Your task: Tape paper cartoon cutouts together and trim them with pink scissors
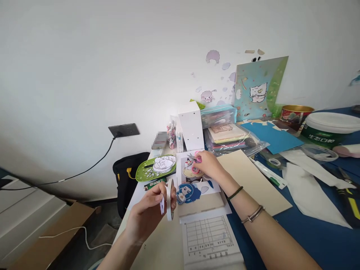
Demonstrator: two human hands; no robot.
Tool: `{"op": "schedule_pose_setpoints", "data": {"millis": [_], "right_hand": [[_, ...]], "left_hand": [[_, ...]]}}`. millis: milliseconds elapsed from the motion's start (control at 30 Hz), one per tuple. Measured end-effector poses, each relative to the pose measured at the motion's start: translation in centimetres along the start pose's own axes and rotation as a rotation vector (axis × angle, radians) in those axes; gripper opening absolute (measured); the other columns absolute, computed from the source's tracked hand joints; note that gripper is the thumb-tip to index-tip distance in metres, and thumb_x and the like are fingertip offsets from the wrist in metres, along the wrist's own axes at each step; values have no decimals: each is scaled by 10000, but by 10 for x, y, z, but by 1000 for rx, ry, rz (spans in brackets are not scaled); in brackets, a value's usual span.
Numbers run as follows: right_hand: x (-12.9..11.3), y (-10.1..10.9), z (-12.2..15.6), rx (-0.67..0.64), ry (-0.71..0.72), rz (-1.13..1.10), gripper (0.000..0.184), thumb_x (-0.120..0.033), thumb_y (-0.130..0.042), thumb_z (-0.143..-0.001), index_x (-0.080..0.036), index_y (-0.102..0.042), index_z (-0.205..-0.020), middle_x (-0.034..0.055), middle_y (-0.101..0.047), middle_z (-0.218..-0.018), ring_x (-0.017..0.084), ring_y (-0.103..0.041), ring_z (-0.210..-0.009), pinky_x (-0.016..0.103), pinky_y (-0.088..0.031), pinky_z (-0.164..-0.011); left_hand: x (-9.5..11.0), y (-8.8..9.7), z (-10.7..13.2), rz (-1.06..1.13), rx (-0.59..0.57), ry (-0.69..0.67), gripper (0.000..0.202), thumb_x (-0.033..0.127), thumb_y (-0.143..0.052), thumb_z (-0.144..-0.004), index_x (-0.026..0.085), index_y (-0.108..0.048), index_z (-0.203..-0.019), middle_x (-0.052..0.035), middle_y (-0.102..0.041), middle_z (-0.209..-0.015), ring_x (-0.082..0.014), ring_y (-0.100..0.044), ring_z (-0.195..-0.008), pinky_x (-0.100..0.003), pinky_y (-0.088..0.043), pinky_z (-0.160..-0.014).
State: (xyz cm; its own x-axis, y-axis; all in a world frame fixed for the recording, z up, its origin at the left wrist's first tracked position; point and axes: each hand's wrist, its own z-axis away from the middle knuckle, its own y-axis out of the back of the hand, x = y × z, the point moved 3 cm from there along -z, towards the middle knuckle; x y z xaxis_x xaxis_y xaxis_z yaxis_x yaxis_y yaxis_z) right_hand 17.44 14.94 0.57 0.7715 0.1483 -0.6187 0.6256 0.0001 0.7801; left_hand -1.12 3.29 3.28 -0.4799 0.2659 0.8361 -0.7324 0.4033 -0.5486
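My left hand [152, 210] is closed around a white roll of tape [169, 198], held upright on edge above the table's left side, with a small white paper piece [162, 205] pinched by the fingers. My right hand [209, 165] reaches forward and grips small pink-handled scissors [195, 160] over a sheet with cartoon cut-outs [194, 180]. A blue-haired cartoon sticker [188, 193] lies just beyond the tape roll. A green oval card with a white cut-out [156, 167] lies to the left.
A white box [191, 125], stacked coloured paper in plastic [227, 135], a beige board [253, 180], a printed form [209, 236], white paper sheets [309, 191], a green-labelled tub [329, 129] and a tin [295, 114] crowd the table. A black bag [126, 176] and cardboard box [53, 240] sit on the floor left.
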Motion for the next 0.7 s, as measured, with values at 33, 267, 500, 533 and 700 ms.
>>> {"op": "schedule_pose_setpoints", "data": {"millis": [33, 267, 500, 533, 700], "right_hand": [[-3, 4, 4, 35, 14, -44, 141, -250, -618, -832, -133, -636, -910, 76, -634, -989, 198, -611, -877, 334, -484, -744], [-43, 18, 56, -164, 280, -389, 304, -274, -454, -881, -180, -680, -702, 20, -661, -680, 129, -576, -599, 242, -405, -547], [-67, -3, 94, -488, 451, -663, 205, -352, -606, -804, -181, -676, -714, 2, -629, -719, 133, -530, -655, 247, -384, -594], [-67, -5, 93, -441, 443, -661, 168, -324, -636, -779, -179, -670, -704, -2, -619, -696, 132, -521, -645, 250, -375, -590], [-58, 4, 81, -263, 365, -837, 136, -278, -600, -804, -184, -665, -731, 13, -641, -723, 155, -560, -706, 276, -397, -640]], "left_hand": [[-1, 1, 0, -12, -1, 2, 92, 190, -581, -744, 133, -573, -673, -52, -566, -770, -154, -519, -656, -280, -393, -624], [-6, 7, 0, -31, 98, -114, 143, 205, -581, -804, 157, -599, -670, -42, -600, -842, -154, -539, -789, -259, -424, -731], [-3, 5, -1, -139, 336, -134, 139, 304, -709, -695, 177, -654, -707, -43, -650, -868, -168, -566, -699, -270, -458, -627], [-3, 7, -2, -154, 357, -142, 162, 316, -724, -677, 171, -653, -679, -50, -655, -832, -173, -569, -711, -270, -462, -637], [-5, 21, -8, -227, 429, -212, 197, 336, -746, -668, 165, -652, -637, -22, -635, -663, -116, -526, -598, -218, -437, -578]]}}
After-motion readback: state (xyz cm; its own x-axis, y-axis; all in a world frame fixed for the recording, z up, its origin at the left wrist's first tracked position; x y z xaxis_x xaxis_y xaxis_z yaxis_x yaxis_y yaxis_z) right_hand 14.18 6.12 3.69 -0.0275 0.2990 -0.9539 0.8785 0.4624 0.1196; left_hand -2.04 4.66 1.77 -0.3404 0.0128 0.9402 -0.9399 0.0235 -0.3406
